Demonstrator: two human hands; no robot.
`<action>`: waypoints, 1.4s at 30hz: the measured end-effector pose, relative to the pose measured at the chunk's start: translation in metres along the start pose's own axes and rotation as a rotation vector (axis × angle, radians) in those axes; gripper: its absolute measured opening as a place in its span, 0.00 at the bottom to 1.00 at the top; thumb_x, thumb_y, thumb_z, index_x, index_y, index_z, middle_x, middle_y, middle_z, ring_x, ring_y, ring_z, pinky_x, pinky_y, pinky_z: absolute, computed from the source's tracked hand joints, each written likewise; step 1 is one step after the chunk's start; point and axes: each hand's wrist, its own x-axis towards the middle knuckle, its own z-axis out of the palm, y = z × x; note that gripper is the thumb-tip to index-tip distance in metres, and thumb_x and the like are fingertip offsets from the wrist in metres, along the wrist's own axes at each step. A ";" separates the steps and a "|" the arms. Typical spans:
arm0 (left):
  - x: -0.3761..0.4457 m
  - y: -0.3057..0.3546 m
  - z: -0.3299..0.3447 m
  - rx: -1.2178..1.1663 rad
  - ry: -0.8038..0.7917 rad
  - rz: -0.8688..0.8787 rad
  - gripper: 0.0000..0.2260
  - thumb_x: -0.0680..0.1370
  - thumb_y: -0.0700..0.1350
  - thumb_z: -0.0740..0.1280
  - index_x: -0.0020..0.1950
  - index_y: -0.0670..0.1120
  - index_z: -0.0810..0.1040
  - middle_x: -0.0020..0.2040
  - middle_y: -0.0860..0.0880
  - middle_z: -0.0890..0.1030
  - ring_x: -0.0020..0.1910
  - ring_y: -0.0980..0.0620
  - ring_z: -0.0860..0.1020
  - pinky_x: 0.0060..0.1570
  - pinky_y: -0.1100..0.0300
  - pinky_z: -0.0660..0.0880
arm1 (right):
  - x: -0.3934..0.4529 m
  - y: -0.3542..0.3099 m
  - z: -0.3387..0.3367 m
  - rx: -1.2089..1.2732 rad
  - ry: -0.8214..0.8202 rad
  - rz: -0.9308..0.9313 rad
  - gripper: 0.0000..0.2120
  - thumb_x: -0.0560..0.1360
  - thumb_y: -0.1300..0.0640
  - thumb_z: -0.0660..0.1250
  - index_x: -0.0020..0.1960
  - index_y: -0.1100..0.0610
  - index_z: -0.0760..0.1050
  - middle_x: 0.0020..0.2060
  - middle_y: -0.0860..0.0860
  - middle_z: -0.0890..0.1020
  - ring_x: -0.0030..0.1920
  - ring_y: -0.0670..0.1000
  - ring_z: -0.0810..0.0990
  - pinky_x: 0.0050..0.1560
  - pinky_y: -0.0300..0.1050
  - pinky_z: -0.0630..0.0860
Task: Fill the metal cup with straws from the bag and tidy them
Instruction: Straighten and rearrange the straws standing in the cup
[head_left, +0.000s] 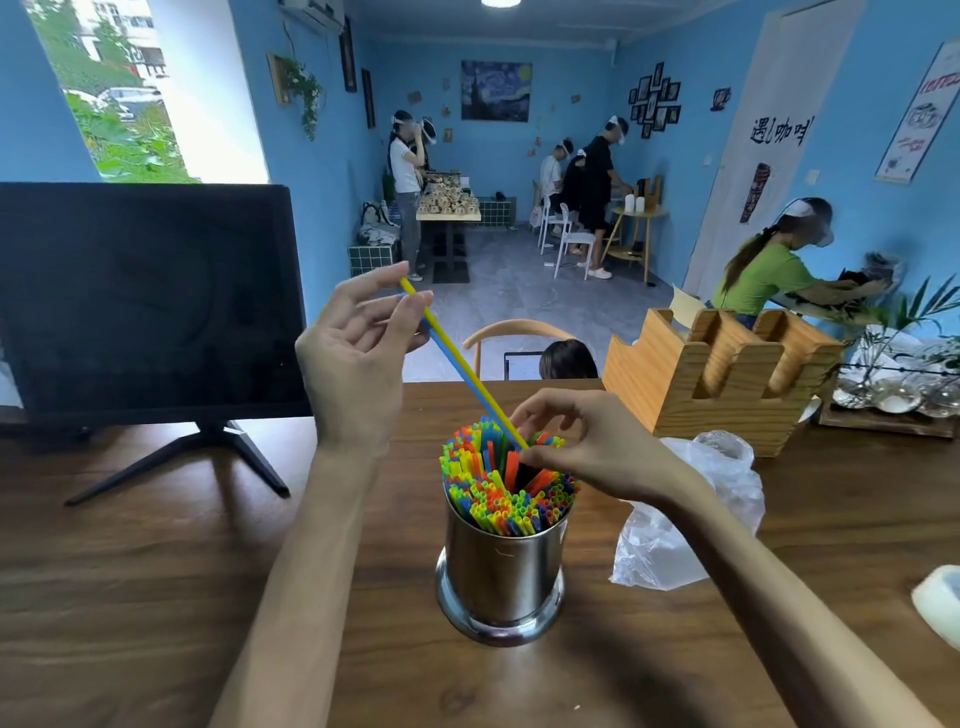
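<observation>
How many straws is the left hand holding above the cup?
2: a yellow straw and a blue straw, side by side, pinched in the left hand, slanting down into the metal cup.

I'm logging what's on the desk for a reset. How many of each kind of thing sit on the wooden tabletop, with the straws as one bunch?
Metal cup: 1
Straw bunch: 1
Plastic bag: 1
Monitor: 1
Wooden holder: 1
Total: 5

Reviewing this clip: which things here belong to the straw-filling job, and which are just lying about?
Part of the job:
metal cup
straws in the cup
yellow and blue straws pinched by the left hand
right hand at the straw tops
plastic bag

Lying about:
monitor
wooden holder
white object at the right edge
</observation>
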 end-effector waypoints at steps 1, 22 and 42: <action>0.000 -0.001 0.001 0.014 -0.030 0.012 0.10 0.76 0.41 0.77 0.55 0.53 0.85 0.44 0.47 0.88 0.43 0.49 0.87 0.43 0.57 0.83 | 0.001 0.000 -0.003 0.016 -0.036 0.009 0.14 0.72 0.58 0.78 0.55 0.46 0.81 0.45 0.41 0.86 0.50 0.42 0.82 0.46 0.41 0.71; -0.018 -0.065 -0.025 0.723 -0.549 -0.397 0.06 0.76 0.55 0.74 0.47 0.55 0.88 0.39 0.63 0.85 0.42 0.70 0.80 0.37 0.76 0.72 | 0.040 0.016 0.008 0.216 0.019 0.113 0.17 0.78 0.69 0.61 0.54 0.52 0.83 0.48 0.44 0.87 0.53 0.42 0.84 0.53 0.34 0.77; 0.003 -0.056 -0.029 0.530 -0.668 -0.495 0.16 0.74 0.40 0.78 0.61 0.46 0.83 0.41 0.49 0.88 0.43 0.53 0.87 0.47 0.60 0.83 | 0.041 0.011 0.021 0.152 0.030 0.113 0.15 0.78 0.65 0.64 0.56 0.50 0.82 0.48 0.43 0.87 0.54 0.43 0.83 0.59 0.44 0.78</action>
